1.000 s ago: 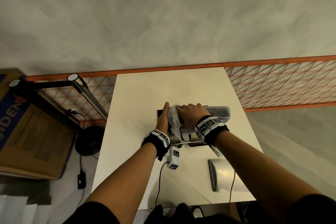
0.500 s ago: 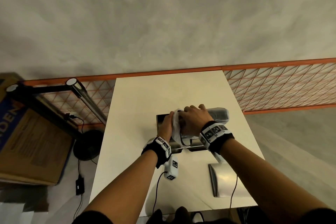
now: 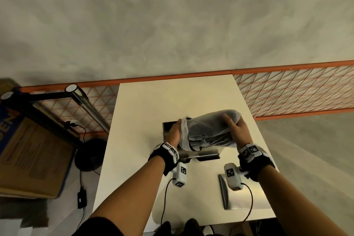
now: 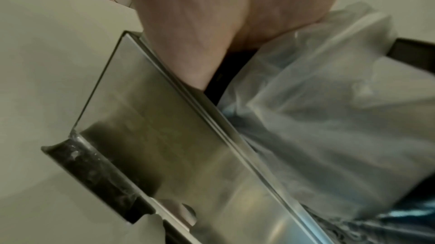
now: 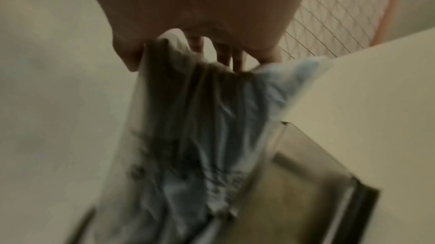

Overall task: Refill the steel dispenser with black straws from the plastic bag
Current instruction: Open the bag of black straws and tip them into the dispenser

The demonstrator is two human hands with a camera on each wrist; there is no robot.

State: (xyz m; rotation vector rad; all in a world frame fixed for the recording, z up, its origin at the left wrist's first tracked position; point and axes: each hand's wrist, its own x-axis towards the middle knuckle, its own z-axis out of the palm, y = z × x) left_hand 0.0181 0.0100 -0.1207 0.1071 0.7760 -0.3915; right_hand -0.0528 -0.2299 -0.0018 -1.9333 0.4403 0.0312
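A translucent plastic bag (image 3: 208, 128) with dark cloth inside hangs tilted above an open stainless metal box (image 3: 203, 154) in the middle of the white table (image 3: 141, 124). My right hand (image 3: 238, 127) grips the bag's far closed end (image 5: 188, 84), thumb on top and fingers behind. The bag's lower end (image 4: 317, 117) still dips into the box. My left hand (image 3: 175, 130) holds the box's left wall (image 4: 164, 121), its thumb inside the wall next to the bag's mouth. Its fingers are hidden.
A flat metal lid (image 3: 223, 191) lies on the table's front right. An orange mesh fence (image 3: 297, 92) runs behind the table. To the left stand a cardboard box (image 3: 28, 155), a black pole frame (image 3: 86, 105) and a round black base (image 3: 90, 155).
My right hand moved from the bag's near end to its far right end and raised it, so the bag now lifts out of the box. My left hand stayed at the box's left wall.
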